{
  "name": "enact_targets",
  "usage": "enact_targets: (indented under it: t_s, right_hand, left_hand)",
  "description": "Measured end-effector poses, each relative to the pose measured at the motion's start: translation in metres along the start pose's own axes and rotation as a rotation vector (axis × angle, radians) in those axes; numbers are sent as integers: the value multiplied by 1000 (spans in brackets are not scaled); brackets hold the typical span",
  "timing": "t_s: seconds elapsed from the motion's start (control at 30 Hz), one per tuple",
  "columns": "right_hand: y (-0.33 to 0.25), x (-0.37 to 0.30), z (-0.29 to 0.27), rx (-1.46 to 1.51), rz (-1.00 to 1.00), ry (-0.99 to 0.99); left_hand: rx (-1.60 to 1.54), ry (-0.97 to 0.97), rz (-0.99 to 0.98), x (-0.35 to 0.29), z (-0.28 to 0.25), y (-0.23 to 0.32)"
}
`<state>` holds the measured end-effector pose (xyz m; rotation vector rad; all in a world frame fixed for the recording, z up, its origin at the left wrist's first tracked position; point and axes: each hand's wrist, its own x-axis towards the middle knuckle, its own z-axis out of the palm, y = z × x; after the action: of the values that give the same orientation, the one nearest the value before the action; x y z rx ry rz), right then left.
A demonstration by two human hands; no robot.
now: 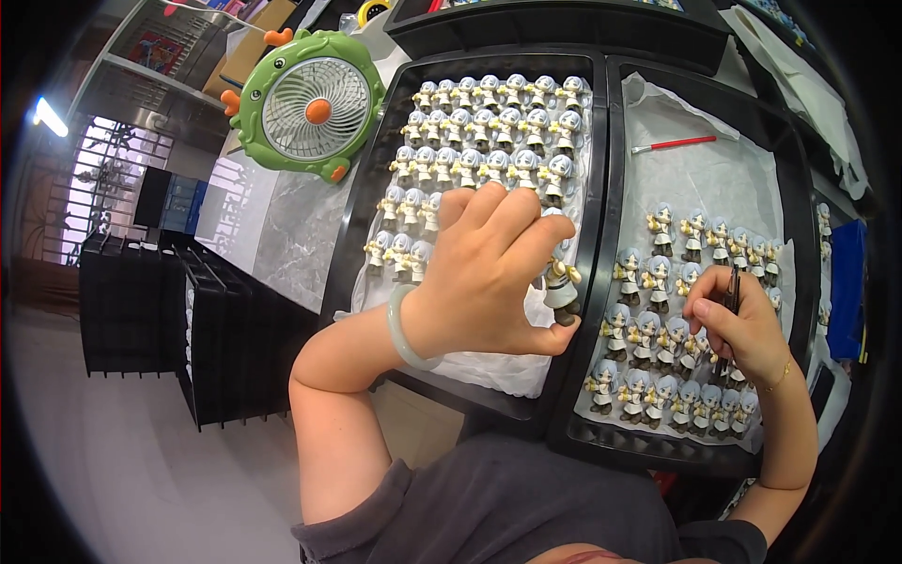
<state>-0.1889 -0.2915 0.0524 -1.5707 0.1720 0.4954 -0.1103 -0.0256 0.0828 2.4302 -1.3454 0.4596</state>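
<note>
My left hand [489, 268], with a pale bangle at its wrist, reaches over the left black tray [349, 273]. Between its thumb and fingers is a small figurine [562, 289] with pale hair, a white outfit and dark boots, tilted at the tray's right side. Over the right black tray [799, 188], my right hand [742, 324] is closed around a thin black tool [732, 293], perhaps tweezers. Similar figurines [645, 336] stand in rows beneath and beside it. More figurines [489, 122] fill rows in the left tray, some hidden by my left hand.
White lining paper [695, 179] covers the right tray's bottom, with a red-handled brush [675, 144] on it. A green animal-shaped fan [315, 108] stands at the back left. Black crates [141, 310] stand low at the left. Another black tray [564, 33] lies at the back.
</note>
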Motion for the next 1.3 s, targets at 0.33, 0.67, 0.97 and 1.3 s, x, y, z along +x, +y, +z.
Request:
enact_targets:
  t_s: [0.33,0.67,0.97,1.3]
  right_hand:
    - [-1,-1,2,-22,4,-15]
    - [-7,-7,0,39,-96,37]
    - [-10,-13,-12,136,-237,137]
    - [-4,0,-35,205,-351,410]
  left_hand:
    - [-17,99,-40,5,-15,-24]
    - [-130,-362,-225,-58,4,-56]
    - [109,-557,-183,-79,15,-50]
    - [-196,-301,207,79,64,5]
